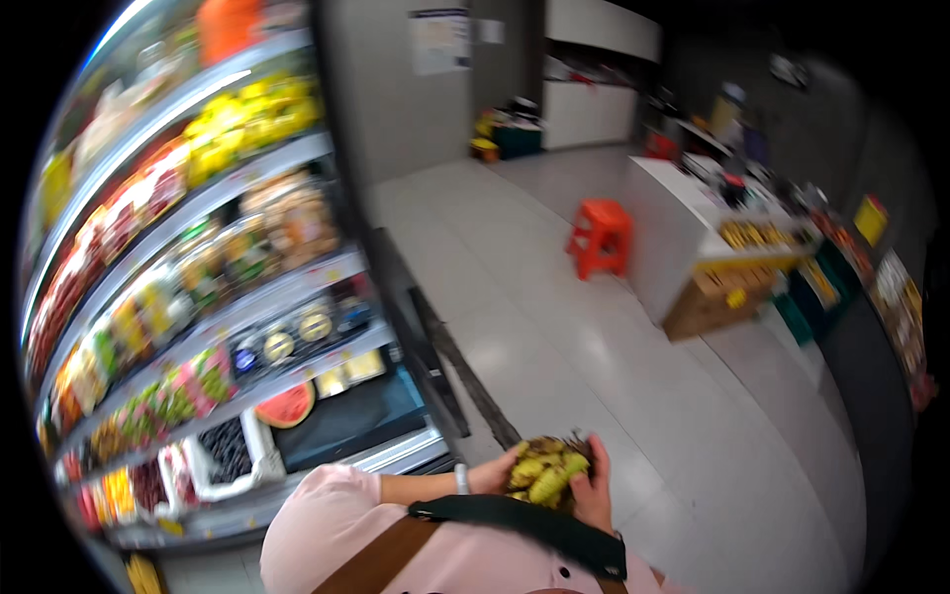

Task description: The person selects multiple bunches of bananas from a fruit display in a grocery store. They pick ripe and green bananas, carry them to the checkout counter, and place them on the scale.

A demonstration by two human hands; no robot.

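Note:
A cluster of short yellow-green fruit (545, 475) with dark brown patches, which looks like small bananas, is held in front of my chest. My left hand (496, 472) grips its left side, partly hidden behind it. My right hand (594, 490) wraps around its right side, thumb on the near face. The cluster's underside is hidden by my chest and a dark green apron band (519, 516).
To my left stands an open refrigerated display case (297, 267) of packed fruit, a cut watermelon (286, 405) and a white crate of dark fruit (225, 449). Ahead right are a red plastic stool (601, 237) and a white counter (668, 230) above a cardboard box (716, 297).

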